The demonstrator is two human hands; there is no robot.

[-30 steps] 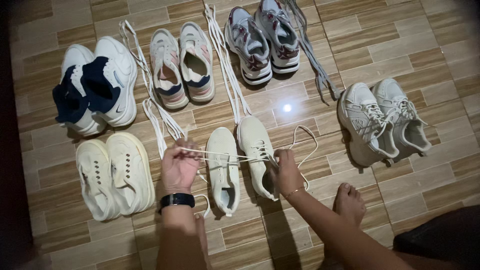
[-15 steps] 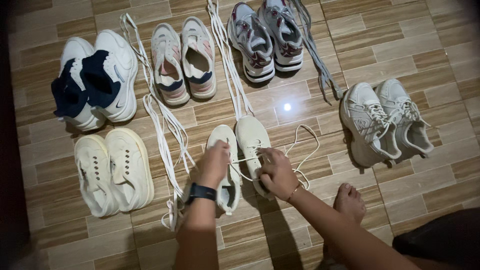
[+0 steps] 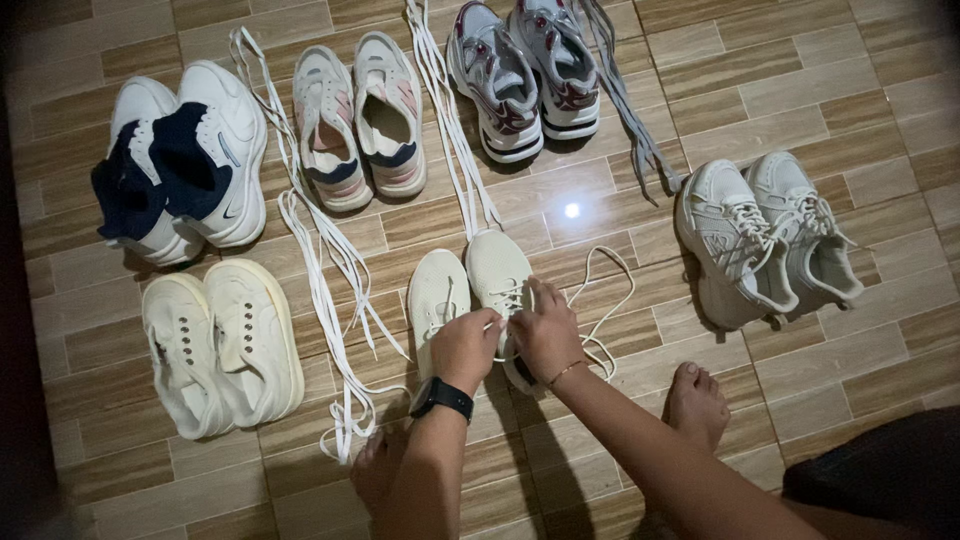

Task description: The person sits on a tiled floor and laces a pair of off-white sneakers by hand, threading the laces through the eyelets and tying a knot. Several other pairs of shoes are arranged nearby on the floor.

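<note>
Both my hands work over a pair of cream sneakers [image 3: 440,290] on the floor in front of me. My left hand [image 3: 465,348], with a black watch on the wrist, pinches a white shoelace [image 3: 600,300] at the right shoe [image 3: 498,272]. My right hand [image 3: 545,332], with a thin bracelet, rests on that same shoe and grips the lace too. The lace's free end loops out to the right on the tiles.
Other pairs lie around: white and navy sneakers [image 3: 180,160], laceless cream shoes [image 3: 220,345], pink and white sneakers [image 3: 360,120], grey and maroon sneakers [image 3: 525,70], laced off-white sneakers [image 3: 765,235]. Loose white laces [image 3: 330,270] and grey laces [image 3: 625,100] trail on the floor. My bare foot [image 3: 695,400].
My hands came together from a wide stretch of the lace and now sit close on the right cream shoe. The lace went slack and looped to the right.
</note>
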